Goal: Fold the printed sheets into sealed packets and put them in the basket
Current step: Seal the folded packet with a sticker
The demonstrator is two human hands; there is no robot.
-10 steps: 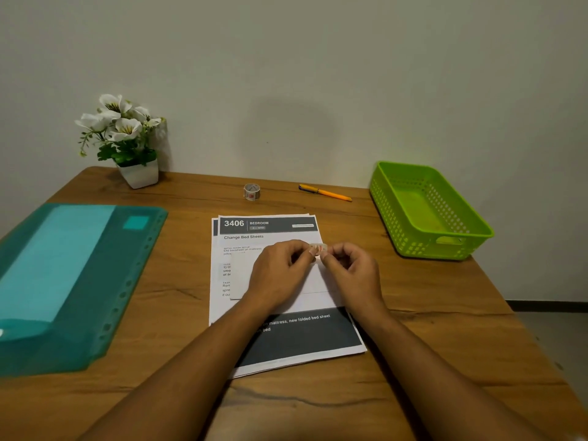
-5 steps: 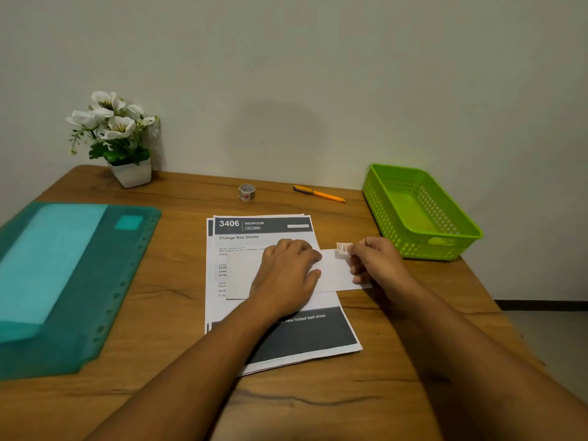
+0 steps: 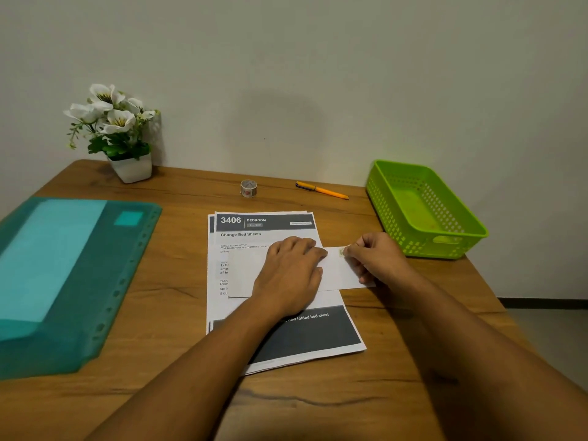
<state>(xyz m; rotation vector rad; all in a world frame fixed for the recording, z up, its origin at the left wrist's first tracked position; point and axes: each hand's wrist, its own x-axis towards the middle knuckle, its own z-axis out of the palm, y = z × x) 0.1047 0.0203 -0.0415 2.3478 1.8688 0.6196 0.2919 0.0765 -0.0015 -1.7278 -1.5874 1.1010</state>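
A white folded packet lies across a stack of printed sheets in the middle of the wooden table. My left hand rests flat on the packet, fingers straight, pressing it down. My right hand is at the packet's right end, its fingertips pinching a small piece of patterned tape against the packet's upper right edge. The green perforated basket stands at the right, just beyond my right hand, with nothing visible inside.
A small tape roll and an orange pen lie near the wall behind the sheets. A white potted flower stands at the back left. A teal plastic folder covers the left side. The table's right edge runs past the basket.
Both hands pinched the tape piece together over the packet a second ago. Now my left hand lies flat on the packet and my right hand has carried the tape to its right end.
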